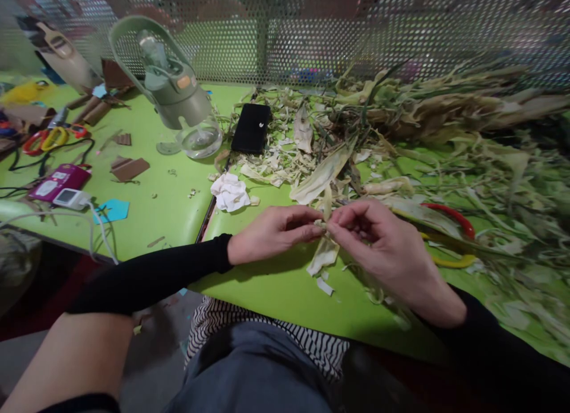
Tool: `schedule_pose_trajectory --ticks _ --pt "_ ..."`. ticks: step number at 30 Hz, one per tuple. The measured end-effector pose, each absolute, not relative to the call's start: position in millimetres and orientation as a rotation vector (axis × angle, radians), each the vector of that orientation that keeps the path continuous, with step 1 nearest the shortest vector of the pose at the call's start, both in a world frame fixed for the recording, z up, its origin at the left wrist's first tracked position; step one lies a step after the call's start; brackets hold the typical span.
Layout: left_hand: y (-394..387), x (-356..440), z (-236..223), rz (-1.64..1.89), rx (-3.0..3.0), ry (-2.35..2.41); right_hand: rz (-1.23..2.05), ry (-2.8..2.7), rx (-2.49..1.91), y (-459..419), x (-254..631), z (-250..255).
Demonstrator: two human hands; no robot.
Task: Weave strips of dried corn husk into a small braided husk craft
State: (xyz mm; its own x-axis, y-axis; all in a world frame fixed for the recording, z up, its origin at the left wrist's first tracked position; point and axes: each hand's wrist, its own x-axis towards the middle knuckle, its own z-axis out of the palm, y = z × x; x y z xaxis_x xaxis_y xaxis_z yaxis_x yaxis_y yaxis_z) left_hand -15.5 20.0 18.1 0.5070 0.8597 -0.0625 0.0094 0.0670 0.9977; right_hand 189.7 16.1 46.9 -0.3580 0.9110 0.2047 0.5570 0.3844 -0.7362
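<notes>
My left hand (282, 230) comes in from the left, with its thumb and fingers pinched on a pale strip of dried corn husk (324, 256). Opposite it, my right hand (383, 241) also pinches the strip, its fingertips almost meeting the left ones. One end of the strip hangs below the fingers over the green table. Just beyond lies a wider husk leaf (323, 175). Beside my right hand rest scissors with a red handle (452, 218) and a yellow one, their blades hidden among the husks.
A heap of dried husks (445, 113) spreads across the back and right. A black phone (250, 128), a crumpled tissue (230, 192) and a green water bottle (184, 98) stand or lie behind my left hand. Farther left are a purple device (60, 183), cables and more scissors (47, 140).
</notes>
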Motion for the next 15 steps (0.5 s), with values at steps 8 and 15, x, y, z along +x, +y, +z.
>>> schedule_pose_trajectory --ticks 8,15 --pt "19 -17 16 0.767 1.435 0.886 0.653 -2.107 -1.206 13 186 42" --pt "25 -17 21 0.826 1.121 0.762 0.209 -2.174 -1.075 20 190 57"
